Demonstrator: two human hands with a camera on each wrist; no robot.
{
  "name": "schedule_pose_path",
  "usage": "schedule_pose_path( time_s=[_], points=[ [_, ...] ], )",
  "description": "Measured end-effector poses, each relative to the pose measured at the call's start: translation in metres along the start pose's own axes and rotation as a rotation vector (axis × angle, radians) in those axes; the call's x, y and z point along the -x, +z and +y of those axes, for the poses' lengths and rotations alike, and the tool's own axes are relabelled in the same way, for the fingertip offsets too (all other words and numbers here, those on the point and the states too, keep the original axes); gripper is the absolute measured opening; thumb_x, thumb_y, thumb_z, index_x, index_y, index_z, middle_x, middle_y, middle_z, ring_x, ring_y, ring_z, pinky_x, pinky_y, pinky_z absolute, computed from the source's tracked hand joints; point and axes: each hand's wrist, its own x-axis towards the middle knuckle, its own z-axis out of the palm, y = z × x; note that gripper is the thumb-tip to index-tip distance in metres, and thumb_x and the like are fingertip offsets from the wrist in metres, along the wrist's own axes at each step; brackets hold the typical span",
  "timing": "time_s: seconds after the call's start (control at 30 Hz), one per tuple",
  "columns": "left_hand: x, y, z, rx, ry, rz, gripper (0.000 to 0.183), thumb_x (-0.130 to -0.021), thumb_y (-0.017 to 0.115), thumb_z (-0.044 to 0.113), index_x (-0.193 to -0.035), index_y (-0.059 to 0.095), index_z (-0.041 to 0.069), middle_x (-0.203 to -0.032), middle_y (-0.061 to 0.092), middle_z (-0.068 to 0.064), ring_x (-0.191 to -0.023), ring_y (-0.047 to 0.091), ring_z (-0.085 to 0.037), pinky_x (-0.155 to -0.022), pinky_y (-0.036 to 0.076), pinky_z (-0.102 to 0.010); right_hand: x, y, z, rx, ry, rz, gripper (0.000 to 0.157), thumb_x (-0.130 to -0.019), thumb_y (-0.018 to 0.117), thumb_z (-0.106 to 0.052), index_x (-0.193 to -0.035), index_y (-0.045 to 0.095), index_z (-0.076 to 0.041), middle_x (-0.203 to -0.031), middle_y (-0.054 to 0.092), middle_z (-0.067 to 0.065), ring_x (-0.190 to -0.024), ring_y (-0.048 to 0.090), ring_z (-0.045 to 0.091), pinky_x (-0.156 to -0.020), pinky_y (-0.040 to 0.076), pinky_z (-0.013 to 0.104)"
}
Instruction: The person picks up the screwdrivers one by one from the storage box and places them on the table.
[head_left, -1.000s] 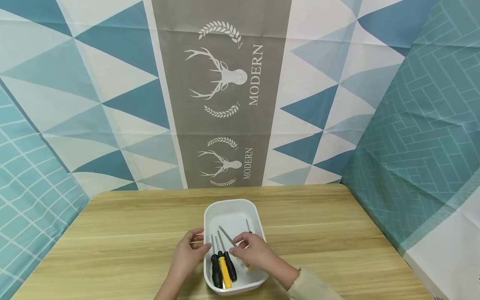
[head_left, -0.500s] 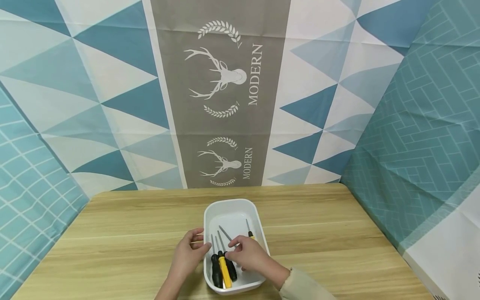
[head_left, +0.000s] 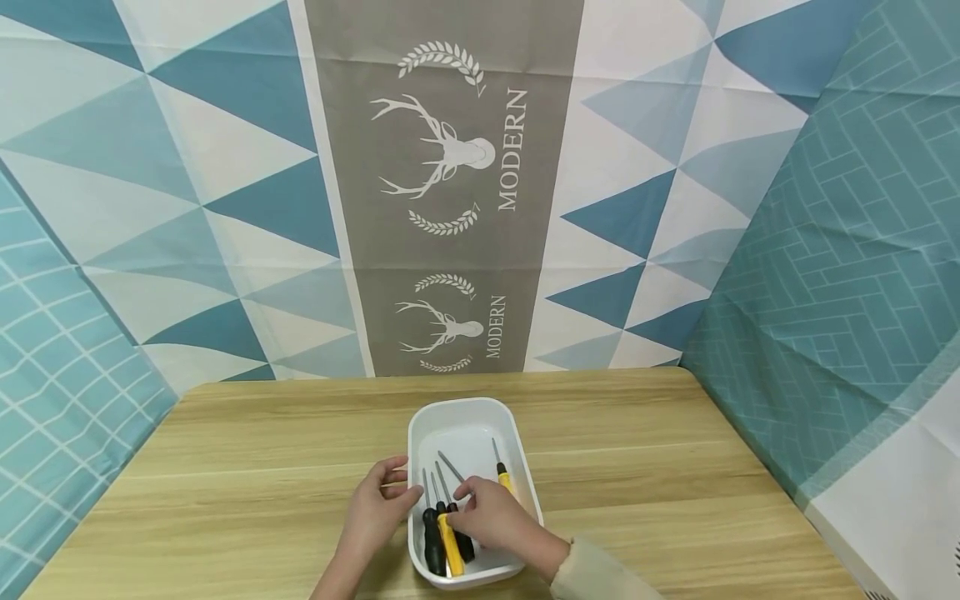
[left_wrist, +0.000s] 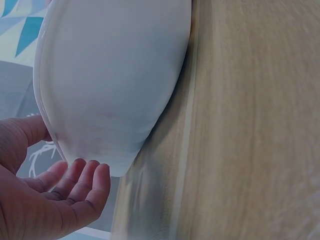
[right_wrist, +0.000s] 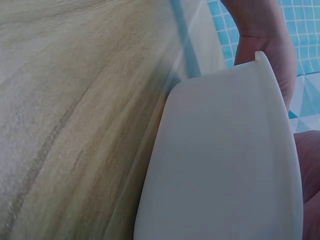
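Note:
A white rectangular tray [head_left: 461, 402] holds several screwdrivers. My left hand [head_left: 378, 508] grips its left wall, thumb at the rim and fingers against the outside; the left wrist view shows these fingers [left_wrist: 92, 185] on the tray's outer side. Inside, my right hand [head_left: 495, 517] is over the screwdrivers, its thumb right at a yellow-handled screwdriver [head_left: 451, 546]. Beside that lie a black-handled screwdriver [head_left: 432, 542] on the left and another black handle [head_left: 466, 547], partly covered by the hand. Whether the right fingers pinch one, I cannot tell.
A slanting screwdriver shaft [head_left: 448, 463] runs under my right hand, its handle hidden. Along the tray's right side lies a yellow-and-black screwdriver [head_left: 504, 477]. The tray stands on a wooden table [head_left: 285, 467], with a patterned cloth backdrop [head_left: 442, 192] behind.
My right hand has moved left inside the tray, from the slanting shaft to the group of handles, uncovering more of the right-hand screwdriver. The left hand and tray stay put.

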Motion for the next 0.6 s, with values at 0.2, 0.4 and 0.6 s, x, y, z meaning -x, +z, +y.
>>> schedule_pose_path(
  time_s=[0.2, 0.4, 0.6],
  points=[
    [0.0007, -0.001, 0.0003, 0.002, -0.004, 0.0, 0.05, -0.08, 0.071, 0.011, -0.125, 0.052, 0.0, -0.111, 0.063, -0.02, -0.092, 0.064, -0.024, -0.071, 0.057, -0.029, -0.0022, 0.0031, -0.001, 0.046, 0.05, -0.03, 0.031, -0.08, 0.071, -0.025, -0.103, 0.06, -0.006, -0.073, 0.054, 0.001, -0.056, 0.052, 0.013, -0.047, 0.04, 0.026],
    [0.0007, -0.0007, -0.0011, 0.001, -0.009, 0.009, 0.049, -0.08, 0.071, 0.012, -0.125, 0.053, 0.001, -0.111, 0.063, -0.019, -0.093, 0.064, -0.024, -0.072, 0.057, -0.029, -0.0022, 0.0037, -0.0041, 0.073, 0.06, -0.032, 0.034, -0.08, 0.07, -0.025, -0.106, 0.06, -0.004, -0.074, 0.053, 0.002, -0.062, 0.051, 0.015, -0.051, 0.039, 0.026],
    [0.0002, 0.0001, -0.0023, 0.008, -0.011, 0.012, 0.048, -0.08, 0.071, 0.012, -0.124, 0.054, 0.003, -0.11, 0.063, -0.018, -0.093, 0.064, -0.024, -0.074, 0.056, -0.029, -0.0028, 0.0054, -0.0046, 0.125, 0.031, -0.013, 0.032, -0.08, 0.07, -0.022, -0.105, 0.061, -0.003, -0.071, 0.052, 0.002, -0.063, 0.048, 0.015, -0.053, 0.037, 0.026]
  ],
)
